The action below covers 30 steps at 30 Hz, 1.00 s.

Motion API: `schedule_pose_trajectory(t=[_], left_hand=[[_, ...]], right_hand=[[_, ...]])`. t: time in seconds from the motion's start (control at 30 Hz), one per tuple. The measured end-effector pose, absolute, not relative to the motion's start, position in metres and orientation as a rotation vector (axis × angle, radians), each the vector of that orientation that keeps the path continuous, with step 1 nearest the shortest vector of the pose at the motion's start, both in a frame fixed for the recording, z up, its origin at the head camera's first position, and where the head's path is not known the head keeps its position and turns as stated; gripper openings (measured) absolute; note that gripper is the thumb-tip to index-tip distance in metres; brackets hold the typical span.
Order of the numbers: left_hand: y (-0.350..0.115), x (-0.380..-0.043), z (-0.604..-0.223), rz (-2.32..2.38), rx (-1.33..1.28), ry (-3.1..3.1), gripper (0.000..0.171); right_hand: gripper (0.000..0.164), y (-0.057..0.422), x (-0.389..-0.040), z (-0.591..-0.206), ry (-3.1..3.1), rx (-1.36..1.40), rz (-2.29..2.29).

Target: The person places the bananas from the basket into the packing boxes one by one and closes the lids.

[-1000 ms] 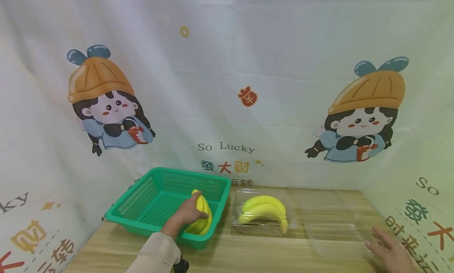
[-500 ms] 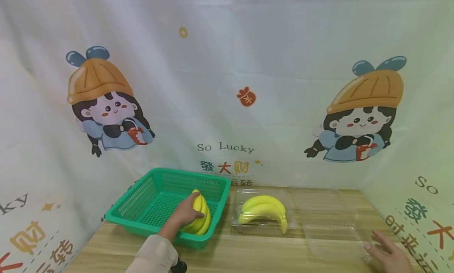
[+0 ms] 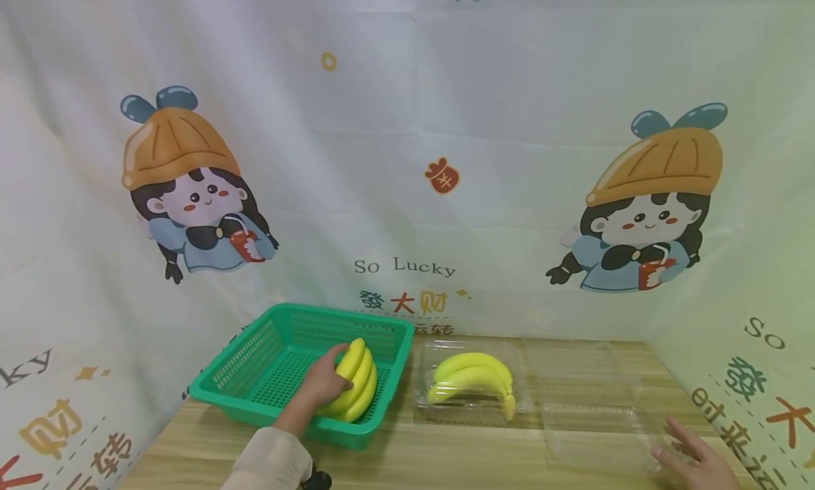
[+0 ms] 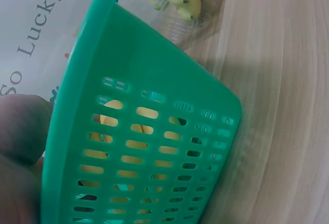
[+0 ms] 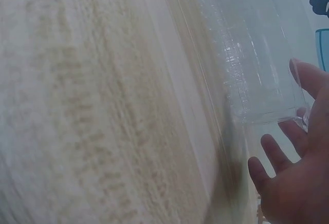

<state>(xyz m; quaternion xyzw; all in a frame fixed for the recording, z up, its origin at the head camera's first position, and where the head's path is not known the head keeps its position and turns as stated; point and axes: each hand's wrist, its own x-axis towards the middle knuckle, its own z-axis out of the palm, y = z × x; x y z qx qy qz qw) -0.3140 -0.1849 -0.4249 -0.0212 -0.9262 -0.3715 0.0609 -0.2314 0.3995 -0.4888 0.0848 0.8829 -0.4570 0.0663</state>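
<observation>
In the green basket [image 3: 255,413], my left hand [image 3: 325,380] grips a bunch of yellow bananas [image 3: 361,384] from its left side. The bunch stands tilted, near the basket's right wall. Only part of that hand shows in the left wrist view, beyond the basket rim. At the right, my right hand [image 3: 697,458] is beside an open clear plastic box [image 3: 592,433], its fingers spread and fairly straight. In the right wrist view, the thumb [image 5: 308,77] and index finger are at the box's corner; the thumb appears to touch its rim.
Between the basket and the open box stands another clear plastic box [image 3: 439,412] holding yellow bananas [image 3: 474,377]. Everything rests on a wood-grain table [image 3: 471,455]. A printed curtain [image 3: 509,193] hangs behind and at both sides.
My left hand has shifted slightly left with the bananas, and the bunch has turned so more of its bananas show. The right hand stays by the open box, nearly unmoved.
</observation>
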Motion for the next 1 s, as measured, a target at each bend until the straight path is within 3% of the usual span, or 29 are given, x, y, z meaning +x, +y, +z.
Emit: schedule_pose_trajectory(t=[0.7, 1.0], left_hand=[[-0.172, -0.307, -0.4, -1.249, -0.086, -2.644, 0.068], [-0.156, -0.303, -0.384, -1.258, -0.154, -2.593, 0.07]], right_hand=[[0.103, 0.393, -0.231, -0.497, 2.536, 0.319, -1.544], [0.099, 0.388, -0.23, -0.494, 2.592, 0.3, -1.529]])
